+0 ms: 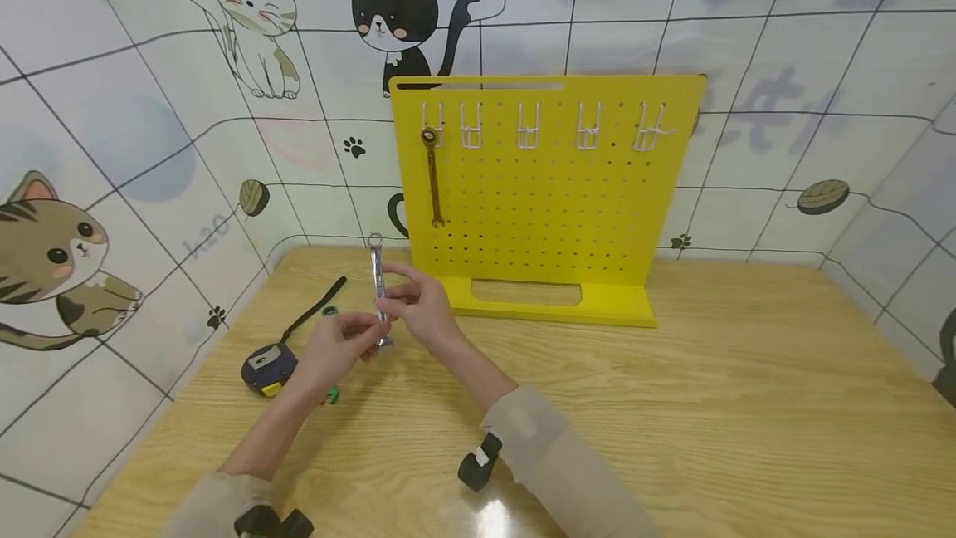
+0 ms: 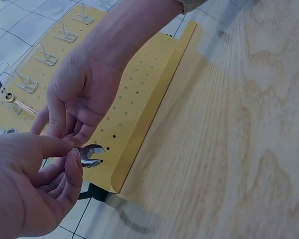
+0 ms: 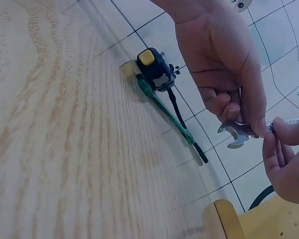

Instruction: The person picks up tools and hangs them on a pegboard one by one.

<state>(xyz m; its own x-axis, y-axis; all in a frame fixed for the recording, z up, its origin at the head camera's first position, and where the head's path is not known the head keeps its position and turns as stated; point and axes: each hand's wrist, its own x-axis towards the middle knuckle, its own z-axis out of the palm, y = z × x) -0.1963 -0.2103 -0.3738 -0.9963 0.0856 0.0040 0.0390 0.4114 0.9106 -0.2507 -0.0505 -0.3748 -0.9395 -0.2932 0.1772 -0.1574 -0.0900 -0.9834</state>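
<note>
Between the thumb and fingers of the left hand, a silver combination wrench is pinched near its forked end; its shank is pinched higher by the right hand. Over the wooden table, it is held nearly upright, ring uppermost (markings on the shank are illegible).

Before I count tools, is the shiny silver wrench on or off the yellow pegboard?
Off: left hand and right hand hold the wrench, clear of the pegboard.
</note>
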